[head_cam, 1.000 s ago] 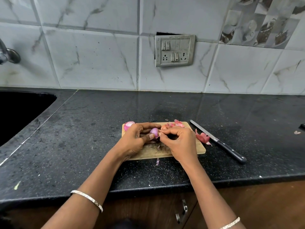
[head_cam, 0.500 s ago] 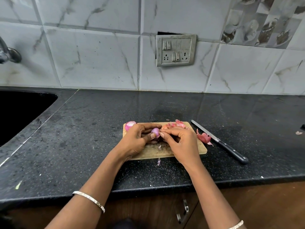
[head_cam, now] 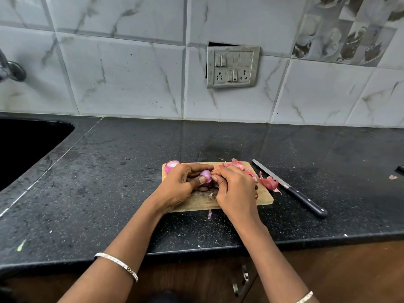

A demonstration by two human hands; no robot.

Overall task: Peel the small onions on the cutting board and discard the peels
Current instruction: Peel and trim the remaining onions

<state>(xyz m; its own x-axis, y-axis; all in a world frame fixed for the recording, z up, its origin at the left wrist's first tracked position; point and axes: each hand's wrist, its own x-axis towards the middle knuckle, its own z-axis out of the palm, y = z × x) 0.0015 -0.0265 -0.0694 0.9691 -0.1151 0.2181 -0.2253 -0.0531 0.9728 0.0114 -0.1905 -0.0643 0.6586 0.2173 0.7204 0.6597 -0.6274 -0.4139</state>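
Barely anything has shifted over the last second: the small onion (head_cam: 205,174) sits where it was, held over the middle of the wooden cutting board (head_cam: 265,196), with my left hand (head_cam: 181,186) curled round it, thumb pressed on its near side, and my right hand (head_cam: 236,189) pinching the loose skin at its right end, fingertips drawn together. Another peeled onion (head_cam: 171,166) lies at the board's far left corner, while pink peels (head_cam: 267,182) pile along its right side and spill onto the black countertop (head_cam: 109,182). A dark-handled knife (head_cam: 290,189) lies just beside them, and one peel scrap (head_cam: 209,214) lies in front of the board
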